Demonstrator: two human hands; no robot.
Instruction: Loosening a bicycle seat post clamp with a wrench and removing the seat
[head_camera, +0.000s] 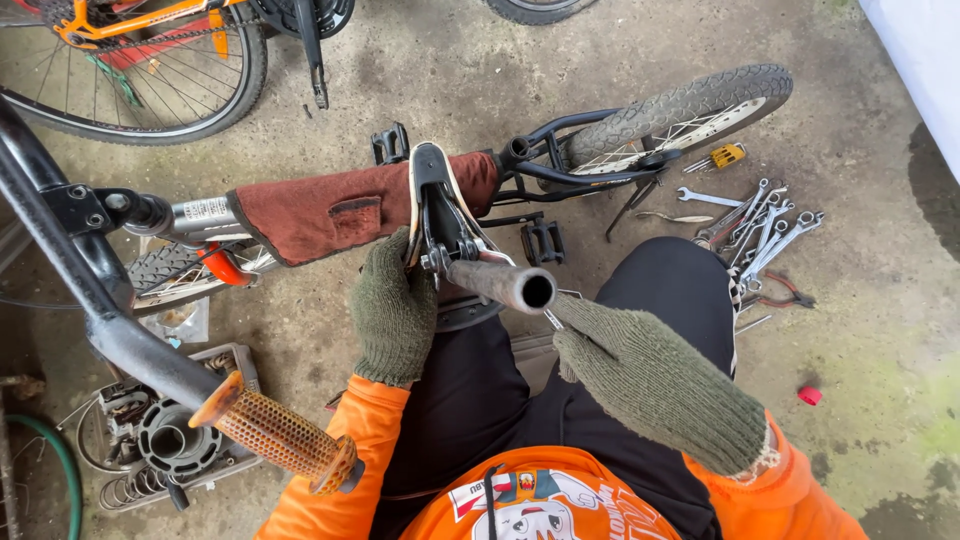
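The left hand (393, 310), in a dark green knitted glove, has its grip closed around the underside of the upturned white-edged bicycle saddle (432, 200), at the clamp where the rusty grey metal seat post (497, 283) meets it. The right hand (655, 380), in a matching glove, lies flat with fingers together and touches the open end of that post from below; whether a small tool sits under its fingertips cannot be told.

The small black-framed bicycle (560, 150) lies across the grey concrete floor (450, 70), its top tube wrapped in a rust-red cloth (340, 210) and its knobbly-tyred rear wheel (690, 110) toward the upper right. An orange-framed bicycle's spoked wheel (140, 80) stands at the upper left. A black handlebar with an orange perforated rubber sleeve (275, 432) crosses the lower left, above a tray of dark metal parts (170, 440). A spread of silver spanners (760, 230) lies on the floor to the right, near a small red cap (809, 396).
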